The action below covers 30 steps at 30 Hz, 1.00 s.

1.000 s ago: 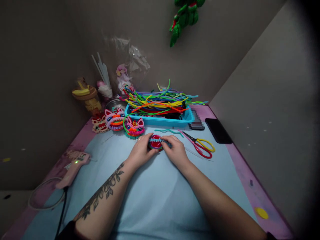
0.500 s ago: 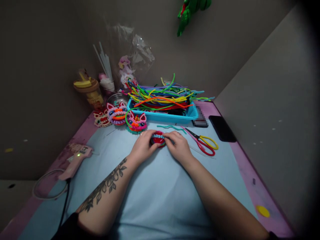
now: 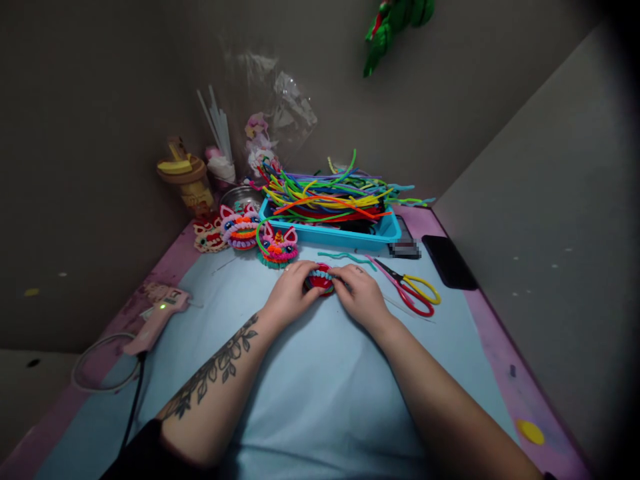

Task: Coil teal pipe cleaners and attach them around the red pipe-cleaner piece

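Between my hands sits a small round pipe-cleaner piece (image 3: 321, 283), mostly red, with a light blue braided strip (image 3: 321, 273) across its upper part. My left hand (image 3: 295, 287) curls round its left side, thumb low and fingers over the top. From the right, my right hand (image 3: 357, 287) has thumb and fingertips closed on the strip's right end. My fingers hide both sides of the piece. Just behind my left hand stands a pink and teal pipe-cleaner animal head (image 3: 278, 248). A loose teal pipe cleaner (image 3: 347, 257) lies behind my right hand.
Scissors (image 3: 413, 293) with red and yellow handles lie right of my right hand, near a black phone (image 3: 449, 262). A blue tray (image 3: 330, 235) of pipe cleaners stands behind. At left rest a lit pink glue gun (image 3: 157, 321) with its cord and more animal heads (image 3: 240, 227).
The whole view has shifted slightly, so things appear a little further right. Both hands keep the same hold on the pipe-cleaner piece, and its strip looks much the same.
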### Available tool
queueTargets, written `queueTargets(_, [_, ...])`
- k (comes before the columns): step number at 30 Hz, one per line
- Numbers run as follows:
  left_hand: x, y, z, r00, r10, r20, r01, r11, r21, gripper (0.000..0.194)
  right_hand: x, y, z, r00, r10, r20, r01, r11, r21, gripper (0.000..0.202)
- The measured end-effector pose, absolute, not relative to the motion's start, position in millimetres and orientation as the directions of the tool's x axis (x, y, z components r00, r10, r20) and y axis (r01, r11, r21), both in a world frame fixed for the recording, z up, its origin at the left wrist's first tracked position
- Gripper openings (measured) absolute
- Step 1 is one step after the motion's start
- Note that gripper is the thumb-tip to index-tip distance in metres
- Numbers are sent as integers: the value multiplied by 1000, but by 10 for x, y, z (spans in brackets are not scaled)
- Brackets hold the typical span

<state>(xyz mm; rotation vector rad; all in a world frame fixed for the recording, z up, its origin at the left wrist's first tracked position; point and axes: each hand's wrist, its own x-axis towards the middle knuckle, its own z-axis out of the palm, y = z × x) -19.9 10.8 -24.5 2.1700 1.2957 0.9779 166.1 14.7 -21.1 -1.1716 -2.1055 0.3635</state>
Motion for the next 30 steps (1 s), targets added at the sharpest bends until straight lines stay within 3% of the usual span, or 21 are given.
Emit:
queueTargets(9, [-203, 112, -254, 322, 871, 371, 581, -491, 650, 39, 1685, 160, -242, -393, 796, 460, 639, 596, -486, 20])
queueTargets(18, [-194, 110, -241, 321, 875, 364, 580, -485, 655, 39, 1679, 175, -202, -396, 808, 436, 622, 586, -520, 23])
queueTargets(30, [-201, 112, -253, 315, 878, 361, 584, -479, 655, 39, 1644, 137, -151, -424, 801, 423, 729, 579, -365, 19])
